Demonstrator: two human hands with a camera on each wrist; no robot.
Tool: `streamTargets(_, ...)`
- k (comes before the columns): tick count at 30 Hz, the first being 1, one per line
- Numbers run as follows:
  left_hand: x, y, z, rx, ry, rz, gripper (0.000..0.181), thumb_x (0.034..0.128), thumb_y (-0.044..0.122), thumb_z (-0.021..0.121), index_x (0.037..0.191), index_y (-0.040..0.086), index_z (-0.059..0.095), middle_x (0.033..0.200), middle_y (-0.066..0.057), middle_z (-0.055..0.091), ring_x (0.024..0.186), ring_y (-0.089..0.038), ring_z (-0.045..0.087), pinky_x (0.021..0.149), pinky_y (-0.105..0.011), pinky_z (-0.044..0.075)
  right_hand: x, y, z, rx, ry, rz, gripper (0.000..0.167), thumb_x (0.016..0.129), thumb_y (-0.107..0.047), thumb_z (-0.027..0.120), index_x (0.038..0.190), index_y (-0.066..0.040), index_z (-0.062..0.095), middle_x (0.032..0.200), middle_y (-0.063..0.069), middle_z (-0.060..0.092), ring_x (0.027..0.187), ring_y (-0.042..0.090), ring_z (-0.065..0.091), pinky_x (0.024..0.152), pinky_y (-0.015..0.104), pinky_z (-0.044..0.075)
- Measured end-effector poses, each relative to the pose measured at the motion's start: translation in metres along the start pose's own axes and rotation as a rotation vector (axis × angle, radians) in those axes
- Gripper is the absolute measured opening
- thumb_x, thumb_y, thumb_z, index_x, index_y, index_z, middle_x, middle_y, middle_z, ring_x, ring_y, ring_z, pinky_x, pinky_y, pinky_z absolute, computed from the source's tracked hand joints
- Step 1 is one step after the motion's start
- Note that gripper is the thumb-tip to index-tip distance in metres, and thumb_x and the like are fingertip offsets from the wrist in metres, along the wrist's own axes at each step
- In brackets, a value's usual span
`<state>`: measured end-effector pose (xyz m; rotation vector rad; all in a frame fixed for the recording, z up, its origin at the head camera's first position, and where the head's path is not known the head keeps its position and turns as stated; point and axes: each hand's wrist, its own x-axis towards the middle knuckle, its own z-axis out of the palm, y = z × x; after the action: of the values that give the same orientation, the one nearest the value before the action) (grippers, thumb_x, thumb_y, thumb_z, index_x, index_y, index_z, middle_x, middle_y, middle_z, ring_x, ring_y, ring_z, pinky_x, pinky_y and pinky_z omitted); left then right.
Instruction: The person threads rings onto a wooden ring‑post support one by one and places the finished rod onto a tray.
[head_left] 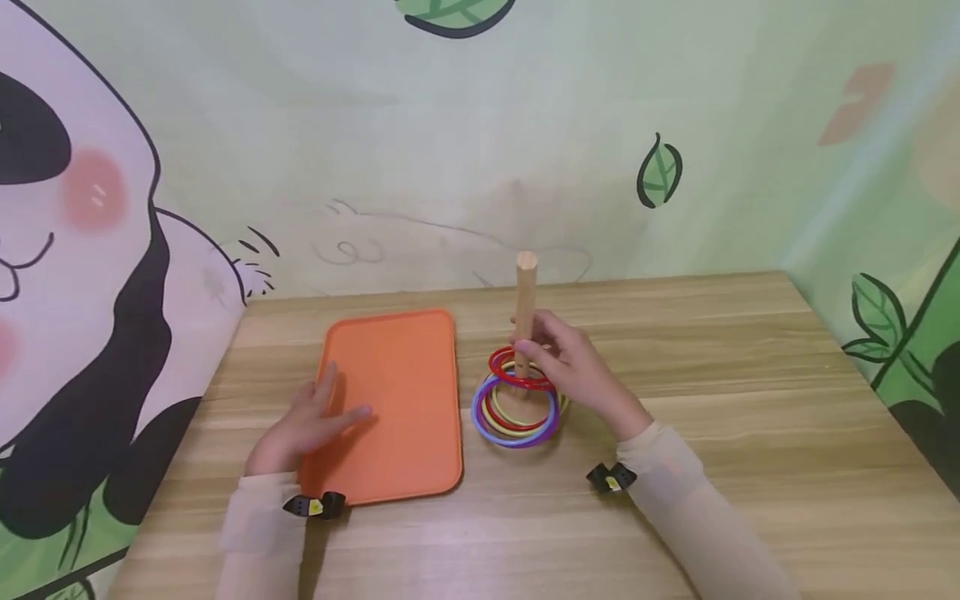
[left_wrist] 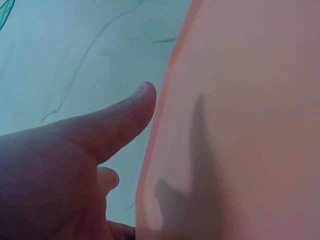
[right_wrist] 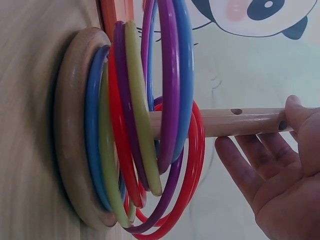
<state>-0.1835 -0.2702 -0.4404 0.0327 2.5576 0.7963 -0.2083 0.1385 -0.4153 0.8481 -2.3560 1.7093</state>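
Observation:
My right hand (head_left: 573, 362) pinches a pale wooden post (head_left: 526, 287) between thumb and fingers. The post stands upright on a round wooden base (right_wrist: 70, 130). Several rings circle it, among them a blue ring (right_wrist: 186, 60), a purple ring (right_wrist: 171, 85), a yellow-green ring (right_wrist: 140, 100) and a red ring (right_wrist: 198, 145). They lean at uneven angles, stacked loosely over the base. My left hand (head_left: 300, 425) is at the left edge of an orange tray (head_left: 401, 400), thumb extended over it and fingers spread. Whether it touches the tray I cannot tell.
Tray and ring stand share a wood-grain table (head_left: 735, 367), the stand to the tray's right. Behind the table rises a wall (head_left: 570, 100) with a painted panda (head_left: 82, 275) at left and leaves. A small black device (head_left: 611, 478) sits at each wrist.

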Motion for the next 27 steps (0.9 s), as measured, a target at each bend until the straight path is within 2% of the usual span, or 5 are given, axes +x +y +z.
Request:
streamTargets(4, -0.0008, 0.0001, 0.0008, 0.044, 0.002, -0.012, 0.121, 0.0968, 0.069, 0.062, 0.167, 0.009, -0.016, 0.163, -0.048, -0.005, 0.15, -0.068, -0.001, 0.114, -0.082, 0.019, 0.0001, 0.0013, 0.0021, -0.004, -0.013, -0.012, 0.023, 0.105, 0.0, 0.062, 0.127, 0.002, 0.063, 0.107, 0.017, 0.076, 0.095, 0.029, 0.075, 0.084, 0.036, 0.062)
streamTargets(11, -0.0008, 0.0034, -0.0014, 0.008, -0.019, -0.021, 0.114, 0.1001, 0.07, 0.053, 0.167, 0.012, -0.018, 0.164, -0.046, -0.009, 0.15, -0.068, -0.002, 0.115, -0.081, 0.017, 0.0005, 0.0015, 0.0007, 0.002, -0.006, 0.022, 0.025, 0.105, -0.001, 0.062, 0.13, 0.002, 0.062, 0.107, 0.021, 0.075, 0.096, 0.03, 0.074, 0.083, 0.037, 0.063)
streamTargets(17, 0.0, 0.0056, -0.0018, 0.016, -0.018, -0.031, 0.112, 0.1003, 0.071, 0.051, 0.167, 0.013, -0.017, 0.164, -0.046, -0.01, 0.149, -0.069, -0.004, 0.115, -0.082, 0.016, 0.001, 0.0023, -0.0004, 0.004, -0.002, 0.007, 0.025, 0.104, -0.001, 0.063, 0.129, 0.003, 0.062, 0.107, 0.023, 0.074, 0.095, 0.031, 0.075, 0.083, 0.039, 0.063)
streamTargets(23, 0.0007, 0.0039, 0.0, 0.027, -0.03, -0.044, 0.113, 0.099, 0.074, 0.05, 0.167, 0.014, -0.017, 0.164, -0.045, -0.008, 0.148, -0.07, 0.0, 0.114, -0.082, 0.02, -0.0021, 0.0033, -0.0002, 0.002, -0.003, 0.006, 0.026, 0.104, 0.0, 0.064, 0.129, 0.004, 0.062, 0.105, 0.021, 0.075, 0.094, 0.03, 0.075, 0.082, 0.039, 0.064)
streamTargets(27, 0.0035, 0.0029, 0.0005, 0.041, -0.018, -0.028, 0.113, 0.0991, 0.074, 0.05, 0.167, 0.014, -0.017, 0.164, -0.045, -0.008, 0.149, -0.069, -0.004, 0.113, -0.084, 0.018, -0.001, 0.0037, -0.0004, 0.01, 0.001, 0.005, 0.027, 0.104, -0.001, 0.064, 0.131, 0.002, 0.062, 0.105, 0.018, 0.075, 0.094, 0.028, 0.074, 0.082, 0.04, 0.064)
